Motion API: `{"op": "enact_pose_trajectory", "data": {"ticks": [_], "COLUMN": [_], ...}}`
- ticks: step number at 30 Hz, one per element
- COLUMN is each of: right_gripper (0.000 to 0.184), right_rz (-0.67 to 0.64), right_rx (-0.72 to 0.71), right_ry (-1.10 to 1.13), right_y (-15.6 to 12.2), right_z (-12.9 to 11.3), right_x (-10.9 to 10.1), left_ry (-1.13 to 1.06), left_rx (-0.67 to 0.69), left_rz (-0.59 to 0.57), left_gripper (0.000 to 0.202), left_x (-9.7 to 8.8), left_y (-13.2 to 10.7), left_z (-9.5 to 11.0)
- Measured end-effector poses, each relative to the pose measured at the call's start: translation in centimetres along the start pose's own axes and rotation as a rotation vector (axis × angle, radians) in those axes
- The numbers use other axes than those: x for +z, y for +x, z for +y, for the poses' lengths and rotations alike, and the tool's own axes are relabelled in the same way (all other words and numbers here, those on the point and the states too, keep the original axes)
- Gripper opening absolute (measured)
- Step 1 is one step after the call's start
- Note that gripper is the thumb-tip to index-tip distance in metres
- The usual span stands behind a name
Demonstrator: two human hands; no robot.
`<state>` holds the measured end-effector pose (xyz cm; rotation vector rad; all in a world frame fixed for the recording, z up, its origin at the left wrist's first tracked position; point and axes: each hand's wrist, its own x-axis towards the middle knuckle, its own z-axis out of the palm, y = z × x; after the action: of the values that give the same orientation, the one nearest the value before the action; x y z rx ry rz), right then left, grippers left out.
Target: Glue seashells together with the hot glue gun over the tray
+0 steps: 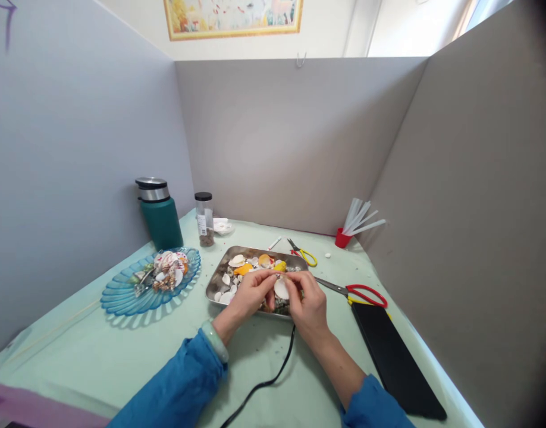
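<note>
Pinching a smooth white shell (281, 289) over the steel tray (219, 276).

No text, brand or number can be read anywhere. A white label (202, 224) is seen on the small clear jar (204, 219) at the back of the counter, but its print is too small to be made out. A purple mark (5, 15) is drawn on the left partition; no letter can be told from it.
</note>
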<state>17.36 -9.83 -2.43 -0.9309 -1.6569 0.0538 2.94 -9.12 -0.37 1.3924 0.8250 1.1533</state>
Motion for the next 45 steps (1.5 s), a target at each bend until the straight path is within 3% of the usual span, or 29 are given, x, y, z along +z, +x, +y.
{"op": "enact_pose_trajectory", "data": {"ticks": [18, 24, 29, 45], "right_gripper": [0.008, 0.02, 0.011, 0.01], "right_rz": [-0.039, -0.036, -0.026, -0.031], "right_rx": [0.03, 0.032, 0.035, 0.002], "right_ry": [-0.009, 0.001, 0.002, 0.047], "right_y": [-0.04, -0.04, 0.0, 0.11], "right_z": [0.04, 0.3, 0.24, -0.25], "right_x": [-0.07, 0.09, 0.07, -0.28], "left_ry": [-0.03, -0.046, -0.046, -0.008], "left_rx": [-0.014, -0.013, 0.007, 0.046], "left_rz": [0.008, 0.036, 0.035, 0.04], "left_gripper": [0.038, 0.039, 0.034, 0.028], "left_x": [-0.04, -0.05, -0.03, 0.41], "left_y": [0.01, 0.12, 0.07, -0.11], "left_z": [-0.04, -0.29, -0.28, 0.29]}}
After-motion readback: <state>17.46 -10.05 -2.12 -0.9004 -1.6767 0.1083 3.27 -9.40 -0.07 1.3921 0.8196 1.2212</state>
